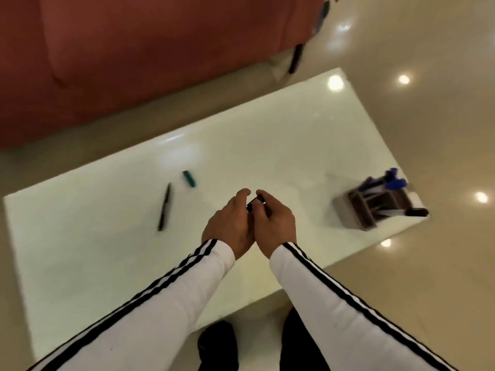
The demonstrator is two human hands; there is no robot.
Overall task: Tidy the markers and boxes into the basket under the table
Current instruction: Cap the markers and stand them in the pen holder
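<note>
While both hands meet over the middle of the white table [80, 236], the items stand as follows, left to right.

- Black marker [164, 207]: lies loose on the tabletop, well apart from the hands.
- Teal piece [189, 179]: near the black marker's far end; too blurred to tell whether it is a short marker or a cap.
- Left hand [227, 226]: fingers curled onto a small dark marker [255, 203].
- Right hand [274, 222]: fingers curled onto the same marker, touching the left hand. Whether they are capping it cannot be made out.
- Brown box [375, 207]: near the table's right edge, with blue-capped markers [393, 182] standing in it.
- Second black marker [417, 212]: lies just beside the box, on its right.
- The basket: not in view.

Step in hand, by judgement: gathering or closing a single marker; nothing looks stowed yet.

Next move calls for one hand to take the held marker alone, the other to collect the loose pieces at left, then a reach below the table.
</note>
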